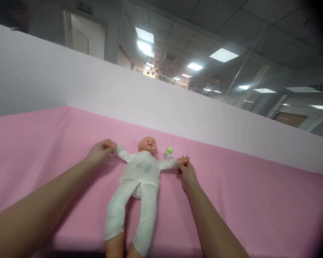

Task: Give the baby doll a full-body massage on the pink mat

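A: What carries the arrangement?

B: One broad surface, covered in pink, with one white panel along its far side.

A: How does the doll appear, and where?

B: It is a single specimen, lying face up on the surface, its two arms spread sideways. White cloth covers trunk, arms and upper legs, with one greyish patch on the chest; the head, wrists and two lower legs are bare, smooth and tan. The feet fall outside the view.

A: And the grip?

B: Two hands, one per arm. The left hand is closed about the doll's right hand or wrist; the right hand pinches its left wrist between thumb and fingers.

A: The smallest item?

B: One pale bottle with one green cap, just beyond the doll's left arm, near the head.
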Tool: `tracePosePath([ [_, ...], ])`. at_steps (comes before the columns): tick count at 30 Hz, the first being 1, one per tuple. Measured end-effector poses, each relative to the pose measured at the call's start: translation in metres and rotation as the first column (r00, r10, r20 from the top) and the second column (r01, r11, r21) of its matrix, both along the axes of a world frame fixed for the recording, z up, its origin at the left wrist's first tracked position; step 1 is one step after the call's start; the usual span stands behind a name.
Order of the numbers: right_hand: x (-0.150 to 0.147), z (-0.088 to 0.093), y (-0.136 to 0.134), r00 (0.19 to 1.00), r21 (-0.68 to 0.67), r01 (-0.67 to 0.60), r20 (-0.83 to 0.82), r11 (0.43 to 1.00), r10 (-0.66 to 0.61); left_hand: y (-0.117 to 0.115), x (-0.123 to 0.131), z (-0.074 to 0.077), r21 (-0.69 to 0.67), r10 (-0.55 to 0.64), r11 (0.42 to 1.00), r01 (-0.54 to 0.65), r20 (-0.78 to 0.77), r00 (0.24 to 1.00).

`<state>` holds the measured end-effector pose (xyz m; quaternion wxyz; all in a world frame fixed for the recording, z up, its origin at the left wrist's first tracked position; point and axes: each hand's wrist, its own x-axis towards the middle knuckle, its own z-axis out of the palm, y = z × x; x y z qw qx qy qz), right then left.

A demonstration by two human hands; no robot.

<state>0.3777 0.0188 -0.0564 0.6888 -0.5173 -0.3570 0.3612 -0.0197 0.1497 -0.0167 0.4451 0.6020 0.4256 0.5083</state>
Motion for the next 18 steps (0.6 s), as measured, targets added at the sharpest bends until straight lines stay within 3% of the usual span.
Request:
tracePosePath([
  [2, -0.021, 0.008, -0.003, 0.989, 0.072, -0.017, 0.146, 0.997, 0.006, -0.017, 0.015, 0.007, 0.136, -0.054, 0.989, 0.063, -0.064, 0.996],
  [4, -0.044, 0.016, -0.009, 0.921, 0.120, -0.114, 0.384, 0.986, 0.060, -0.034, 0.030, 0.010, 0.222, -0.100, 0.965, 0.137, -0.171, 0.980],
  [6, -0.065, 0.021, -0.016, 0.779, 0.148, -0.243, 0.619, 0.959, 0.102, -0.048, 0.041, 0.011, 0.282, -0.149, 0.919, 0.274, -0.394, 0.907],
  [8, -0.081, 0.022, -0.022, 0.587, 0.143, -0.329, 0.805, 0.933, 0.084, -0.056, 0.046, 0.011, 0.303, -0.189, 0.857, 0.417, -0.567, 0.801],
  [10, -0.090, 0.021, -0.025, 0.445, 0.138, -0.344, 0.895, 0.929, 0.032, -0.058, 0.046, 0.010, 0.310, -0.206, 0.813, 0.493, -0.638, 0.742],
  [11, -0.091, 0.021, -0.026, 0.419, 0.139, -0.336, 0.908, 0.932, 0.015, -0.057, 0.046, 0.010, 0.313, -0.204, 0.809, 0.497, -0.644, 0.737],
  [12, -0.091, 0.020, -0.025, 0.425, 0.135, -0.328, 0.905, 0.935, 0.019, -0.056, 0.045, 0.009, 0.311, -0.197, 0.818, 0.484, -0.639, 0.744],
  [14, -0.084, 0.019, -0.022, 0.511, 0.118, -0.310, 0.858, 0.943, 0.061, -0.049, 0.041, 0.008, 0.284, -0.175, 0.870, 0.403, -0.587, 0.790],
  [16, -0.068, 0.018, -0.018, 0.679, 0.131, -0.210, 0.733, 0.969, 0.048, -0.039, 0.033, 0.005, 0.226, -0.133, 0.938, 0.262, -0.464, 0.876],
  [18, -0.045, 0.015, -0.012, 0.849, 0.146, -0.008, 0.523, 0.989, -0.071, -0.025, 0.022, 0.001, 0.158, -0.070, 0.979, 0.126, -0.319, 0.945],
])
